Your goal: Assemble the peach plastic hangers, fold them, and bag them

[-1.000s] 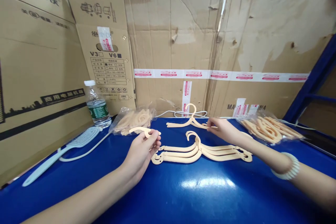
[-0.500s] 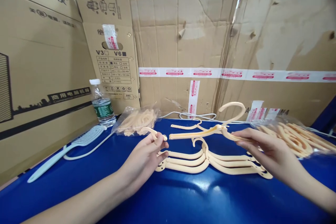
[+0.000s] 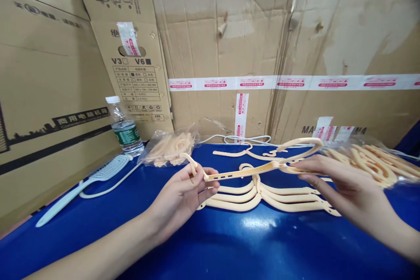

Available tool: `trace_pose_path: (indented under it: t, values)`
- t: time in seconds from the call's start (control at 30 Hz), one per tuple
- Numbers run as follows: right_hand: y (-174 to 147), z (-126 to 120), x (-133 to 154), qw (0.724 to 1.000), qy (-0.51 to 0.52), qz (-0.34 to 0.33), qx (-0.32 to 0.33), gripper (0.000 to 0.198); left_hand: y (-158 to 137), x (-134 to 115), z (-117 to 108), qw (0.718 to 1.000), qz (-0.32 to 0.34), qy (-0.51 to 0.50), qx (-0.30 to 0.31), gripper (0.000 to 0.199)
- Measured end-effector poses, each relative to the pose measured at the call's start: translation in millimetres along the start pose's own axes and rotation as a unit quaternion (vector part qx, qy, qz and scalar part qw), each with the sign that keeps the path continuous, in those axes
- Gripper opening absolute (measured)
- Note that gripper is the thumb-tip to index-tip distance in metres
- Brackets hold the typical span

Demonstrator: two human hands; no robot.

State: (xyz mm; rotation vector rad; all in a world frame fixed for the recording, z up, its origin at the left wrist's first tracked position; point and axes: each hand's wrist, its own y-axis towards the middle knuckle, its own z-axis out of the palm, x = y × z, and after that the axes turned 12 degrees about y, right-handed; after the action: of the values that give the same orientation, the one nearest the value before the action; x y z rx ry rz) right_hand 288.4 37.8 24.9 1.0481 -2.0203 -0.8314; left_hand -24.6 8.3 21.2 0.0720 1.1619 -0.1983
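Observation:
My right hand [image 3: 348, 190] is closed on one arm of a cream plastic clothes hanger [image 3: 246, 172], held tilted above the table. Between the thumb and fingers of my left hand [image 3: 183, 194] is a small curved hanger piece [image 3: 187, 157]. That piece meets the slotted left end of the hanger at my fingertips; whether the two are locked together I cannot tell. Beneath them several assembled hangers [image 3: 236, 205] lie overlapped on the blue table [image 3: 223, 249]. Another hanger part [image 3: 229, 154] with a hook rests behind, beside a small loose piece [image 3: 274, 153].
Bags of hanger parts lie at the back left [image 3: 170, 148] and at the right [image 3: 370, 166]. A water bottle [image 3: 126, 133] and a pale blue hairbrush [image 3: 88, 183] are on the left. A white cable [image 3: 243, 139] runs along the cardboard wall [image 3: 223, 48].
The hanger in my right hand has moved left and turned, its hook now leaning right. Its left end now touches the curved piece in my left hand; before, a gap showed. The view has shifted slightly.

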Motion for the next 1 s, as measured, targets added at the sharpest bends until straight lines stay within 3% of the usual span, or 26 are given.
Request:
trace_pose_path:
  t: [0.3, 0.5, 0.87, 1.0]
  values:
    - [-6, 2, 4, 0.997, -0.062, -0.033, -0.030, 0.009, -2, 4, -1, 0.998, 0.016, 0.031, -0.050, 0.018]
    - [-8, 7, 6, 0.998, -0.057, -0.036, -0.008, 0.020, 0, 11, -4, 0.994, 0.026, 0.054, -0.093, 0.015]
    - [-6, 13, 18, 0.997, -0.058, -0.058, 0.015, 0.023, 3, 15, -5, 0.982, 0.075, 0.094, -0.146, 0.013]
    - [-13, 16, 15, 0.994, -0.083, -0.060, 0.033, 0.031, 2, 17, -4, 0.980, 0.058, 0.073, -0.175, 0.015]
